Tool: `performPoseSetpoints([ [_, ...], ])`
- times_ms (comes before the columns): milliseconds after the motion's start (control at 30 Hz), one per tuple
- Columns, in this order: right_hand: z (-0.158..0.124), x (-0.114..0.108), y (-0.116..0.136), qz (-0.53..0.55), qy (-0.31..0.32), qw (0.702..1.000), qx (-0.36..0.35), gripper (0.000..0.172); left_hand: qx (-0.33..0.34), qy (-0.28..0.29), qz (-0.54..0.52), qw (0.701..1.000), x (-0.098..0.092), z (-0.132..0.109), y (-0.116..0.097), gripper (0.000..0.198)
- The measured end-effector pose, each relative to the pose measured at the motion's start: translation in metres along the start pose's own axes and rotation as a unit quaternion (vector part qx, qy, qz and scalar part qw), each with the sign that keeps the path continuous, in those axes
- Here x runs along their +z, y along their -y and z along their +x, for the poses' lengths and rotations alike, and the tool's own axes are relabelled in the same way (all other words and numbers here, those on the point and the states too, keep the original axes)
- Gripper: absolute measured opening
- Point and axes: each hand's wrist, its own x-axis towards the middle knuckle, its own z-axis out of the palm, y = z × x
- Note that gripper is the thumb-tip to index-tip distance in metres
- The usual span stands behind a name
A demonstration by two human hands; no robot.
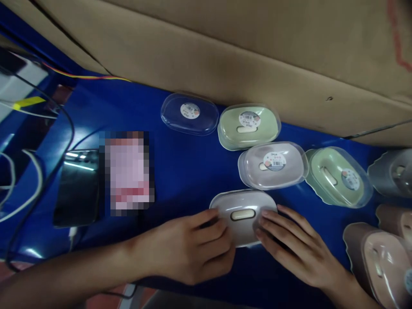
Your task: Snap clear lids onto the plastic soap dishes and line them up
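A pale mauve-grey oval soap box [243, 231] with a cream oblong piece in its top lies in front of me on the blue table. My left hand [199, 249] is closed on its left end, with the fingers curled and the thumb hidden. At the opposite end, the fingers of my right hand [294, 244] press on the top and right edge. No round label shows on this box. Just behind it is another mauve-grey soap box [289, 165] under a clear labelled lid. A loose clear lid [174, 116] with a round label lies farther back, left of a green soap box [267, 124].
A second green soap box [341, 184] stands to the right, with pink soap boxes [383, 253] and a grey box [392, 171] beyond. Cardboard [225, 56] walls the table's back. At left are a black phone [77, 193], a blurred-out item [127, 167] and cables [40, 180].
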Motion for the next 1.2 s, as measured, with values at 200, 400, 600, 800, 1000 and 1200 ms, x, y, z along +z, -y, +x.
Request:
performPoseSetpoints([
  [200,-0.004,0.007,0.0,0.009,-0.019,1.0,0.008,0.025,-0.164,-0.079,0.007,0.983,-0.022,-0.003,0.037,0.024],
  [400,-0.011,0.011,0.001,-0.003,-0.023,1.0,0.005,0.025,-0.386,0.01,0.146,0.911,-0.022,-0.011,0.075,0.053],
  [600,-0.004,0.01,0.003,-0.007,-0.035,0.999,0.011,0.022,-0.368,0.009,0.12,0.922,-0.016,-0.019,0.071,0.037],
  [800,-0.004,0.008,0.006,-0.005,-0.085,0.996,0.031,0.032,-0.304,-0.052,0.046,0.95,-0.024,-0.016,0.063,0.039],
  [1000,-0.001,0.006,0.01,-0.002,-0.145,0.989,0.022,0.045,-0.1,-0.058,-0.037,0.993,-0.023,0.007,0.016,0.026],
  [1200,-0.005,0.002,0.004,-0.03,-0.033,0.999,-0.01,0.054,-0.073,-0.073,-0.056,0.993,-0.003,0.013,0.006,0.017],
])
